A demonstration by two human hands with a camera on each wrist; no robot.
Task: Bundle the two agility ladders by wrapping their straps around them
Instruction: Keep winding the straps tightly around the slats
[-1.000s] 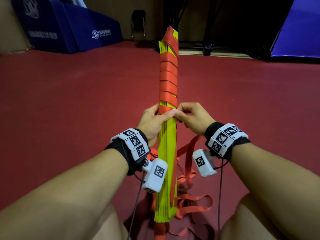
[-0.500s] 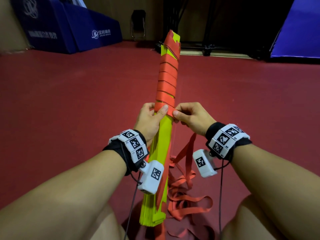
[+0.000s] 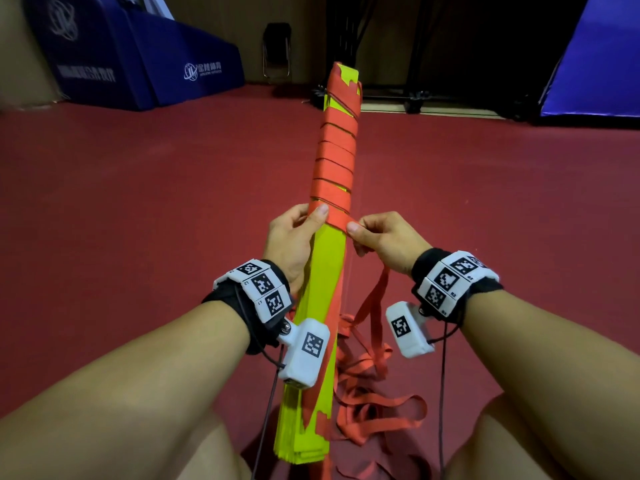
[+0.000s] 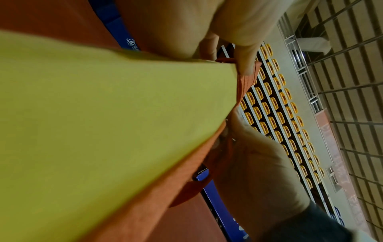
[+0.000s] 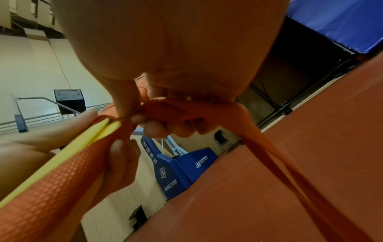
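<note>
Mid-wrap at frame centre: the left hand (image 3: 294,237) grips the yellow ladder stack (image 3: 327,271), thumb pinning the newest turn, while the right hand (image 3: 384,237) pinches the orange strap (image 3: 334,168). Next, likely another taut pass downward, drawing from slack strap on the floor (image 3: 138,202) at lower centre.

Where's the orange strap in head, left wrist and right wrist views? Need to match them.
Head: orange strap coiled round the yellow rung stack, centre; its free tail runs down to the floor.
Left wrist: strap at the stack's far end, right of centre, under a thumb.
Right wrist: strap runs from the curled right hand toward the lower right.
Shared landmark: blue padded base with white logo.
</note>
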